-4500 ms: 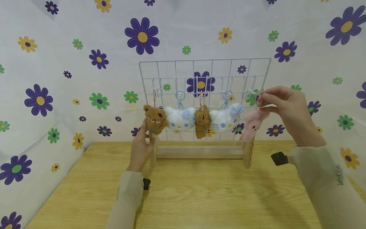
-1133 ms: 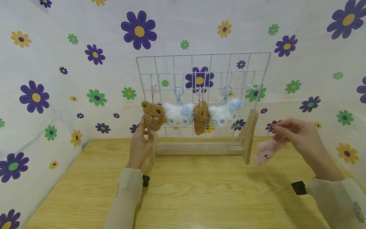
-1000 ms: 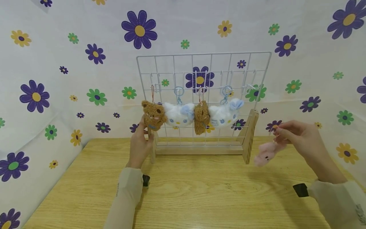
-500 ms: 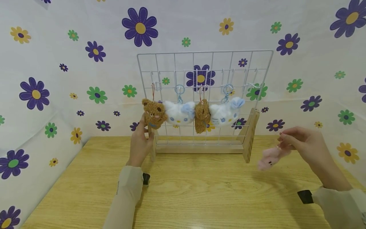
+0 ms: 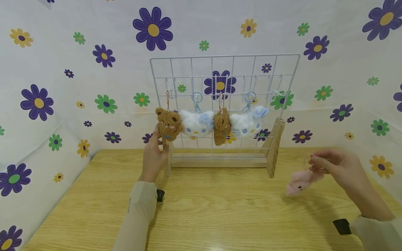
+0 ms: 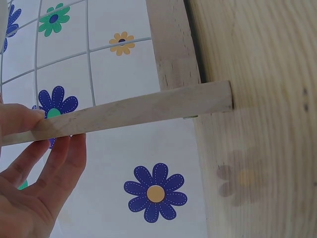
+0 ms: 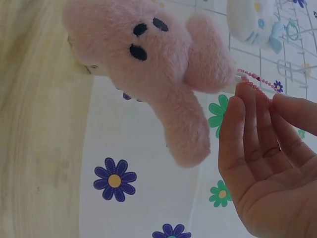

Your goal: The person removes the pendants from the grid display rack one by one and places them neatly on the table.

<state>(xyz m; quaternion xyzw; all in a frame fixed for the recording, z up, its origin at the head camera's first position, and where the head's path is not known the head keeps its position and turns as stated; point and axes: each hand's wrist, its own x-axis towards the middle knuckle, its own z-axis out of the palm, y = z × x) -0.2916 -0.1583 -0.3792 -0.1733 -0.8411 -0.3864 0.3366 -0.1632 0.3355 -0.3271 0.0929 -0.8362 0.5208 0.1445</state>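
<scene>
A pink plush keychain (image 5: 299, 183) dangles over the right part of the table from my right hand (image 5: 340, 165), which pinches its pink bead chain (image 7: 255, 82) between thumb and fingers. In the right wrist view the plush has long floppy ears and black eyes. My left hand (image 5: 154, 155) grips the left wooden post (image 6: 124, 110) of a white wire grid rack (image 5: 233, 61), thumb on one side and fingers on the other. On the rack hang a brown bear plush (image 5: 169, 124), a white cat-head plush (image 5: 196, 124), another brown plush (image 5: 222, 127) and a second white cat head (image 5: 248, 123).
The rack stands at the back of a wood-grain table (image 5: 201, 209), its right wooden leg (image 5: 275, 150) left of the pink plush. White hooks line the grid, and the rightmost hook (image 5: 276, 93) bears nothing. A flower-printed cloth (image 5: 110, 80) hangs behind.
My right hand has taken the pink plush off the rack's rightmost hook and carried it down and to the right, still lowering. The left hand keeps its grip on the post.
</scene>
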